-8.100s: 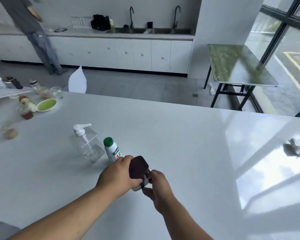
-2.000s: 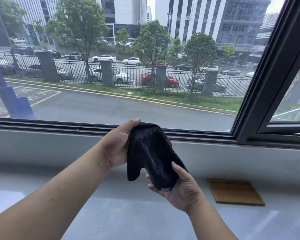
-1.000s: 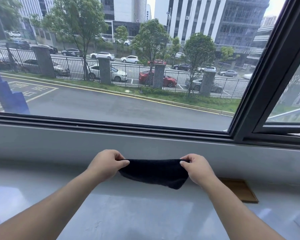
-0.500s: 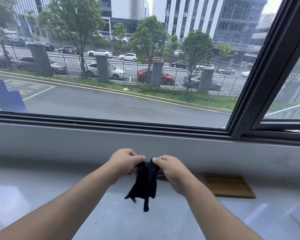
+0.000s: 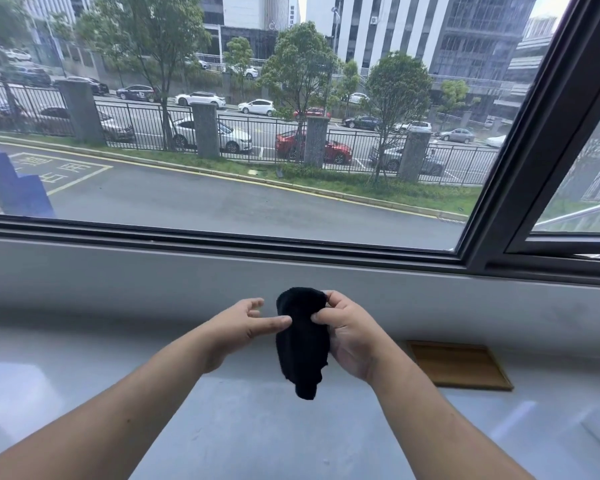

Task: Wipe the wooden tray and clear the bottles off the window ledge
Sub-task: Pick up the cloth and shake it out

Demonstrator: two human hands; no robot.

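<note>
A black cloth [image 5: 303, 344] hangs folded from my right hand [image 5: 350, 336], which grips its upper part above the grey window ledge [image 5: 222, 427]. My left hand [image 5: 243, 327] is beside the cloth with fingers spread; its thumb tip touches the cloth's left edge without gripping it. The flat wooden tray [image 5: 458, 365] lies on the ledge to the right of my right hand, close to the wall below the window. No bottles show in this view.
A large window with a dark frame [image 5: 520, 140] rises behind the ledge. The low grey wall [image 5: 118, 282] under the window bounds the ledge at the back. Bare ledge surface extends left and towards me.
My left hand has let go of the cloth and opened; the cloth, earlier pinched between both hands, now hangs folded from my right hand alone.
</note>
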